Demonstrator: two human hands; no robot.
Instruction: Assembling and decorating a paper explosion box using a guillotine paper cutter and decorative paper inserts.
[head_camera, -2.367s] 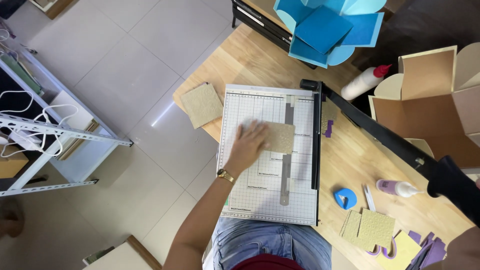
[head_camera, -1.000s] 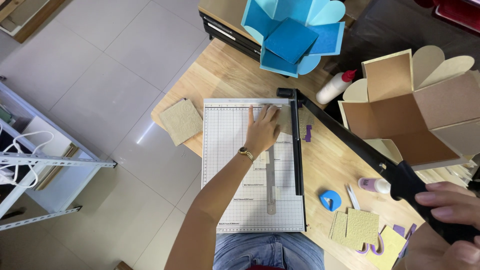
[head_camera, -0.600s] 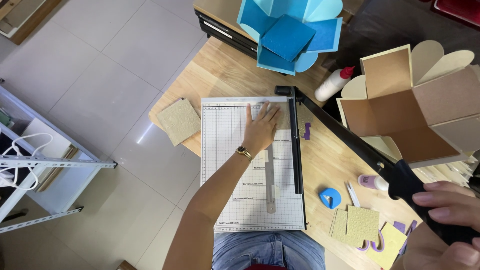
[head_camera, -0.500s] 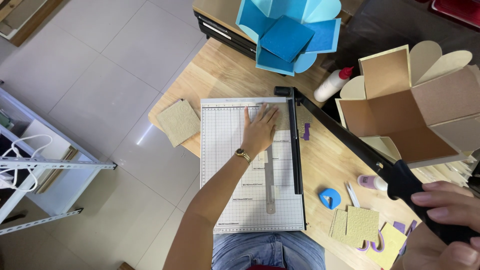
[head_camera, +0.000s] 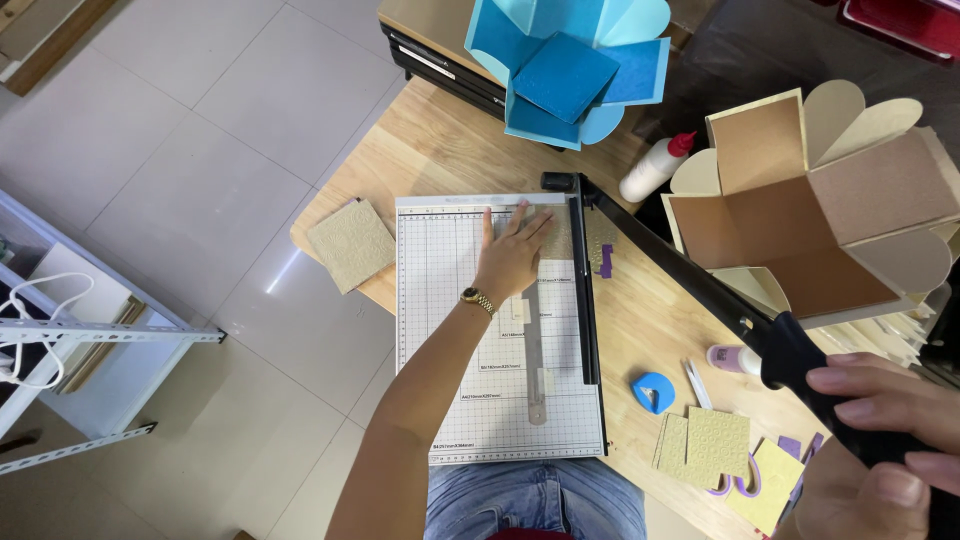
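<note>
Two hands work a paper trimmer (head_camera: 470, 340) lying on a wooden table (head_camera: 430, 140). Its white gridded board fills the centre, and its black cutting arm (head_camera: 690, 275) stands raised, slanting from the hinge at the top corner toward the lower right. An open tan cardboard box (head_camera: 810, 200) sits to the right and a blue paper box (head_camera: 570, 70) at the top. The left hand (head_camera: 512, 255) lies flat, fingers spread, pressing a textured tan sheet (head_camera: 575, 235) against the board near the cutting edge. The right hand (head_camera: 880, 450) is curled round the black handle (head_camera: 810, 365) of the arm. A tan square (head_camera: 350, 243) lies at the left table edge; a glue bottle (head_camera: 655, 165) lies near the hinge.
</note>
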